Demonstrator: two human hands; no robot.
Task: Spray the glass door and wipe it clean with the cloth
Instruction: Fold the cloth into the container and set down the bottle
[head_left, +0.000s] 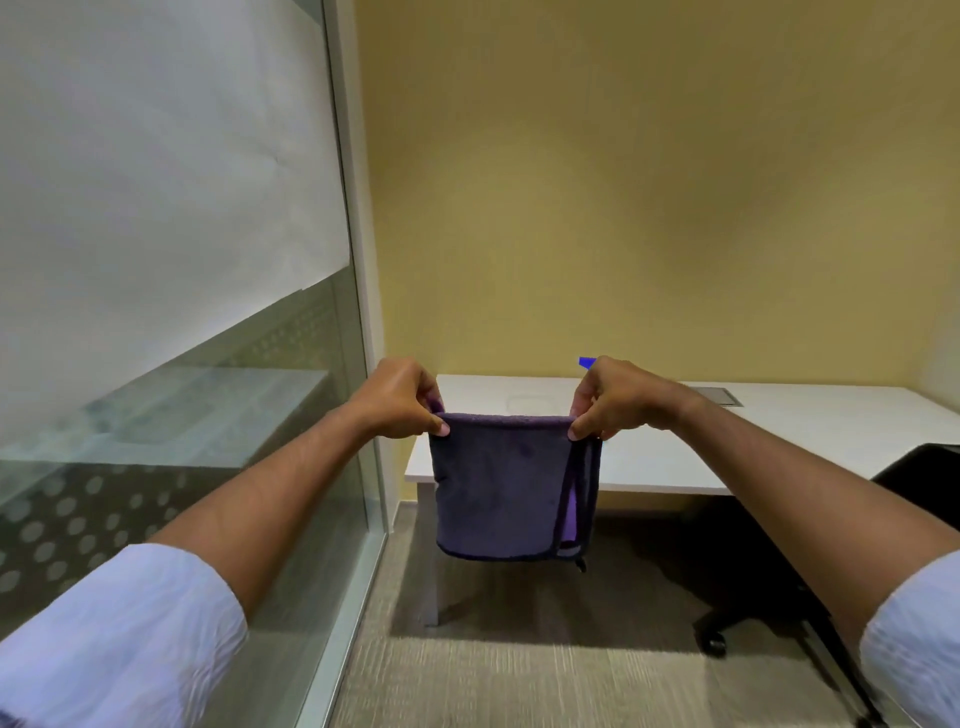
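Here the left hand (402, 397) and right hand (613, 397) each pinch a top corner of the purple cloth (501, 486), hanging before the white desk (779, 441); glass door (171, 312) at nine o'clock, black chair (914, 478) at four.

I'm looking into a small office w/ a plain mustard-yellow wall (649, 182) straight ahead. White desk (779, 431) runs along it, w/ a grey cable hatch (719, 396) set flush in the top near the back. Black wheeled office chair (769, 597) sits on the right, partly under the desk. Floor is grey-beige carpet (519, 675). Lighting is soft & even, w/ a shadow under the desk.
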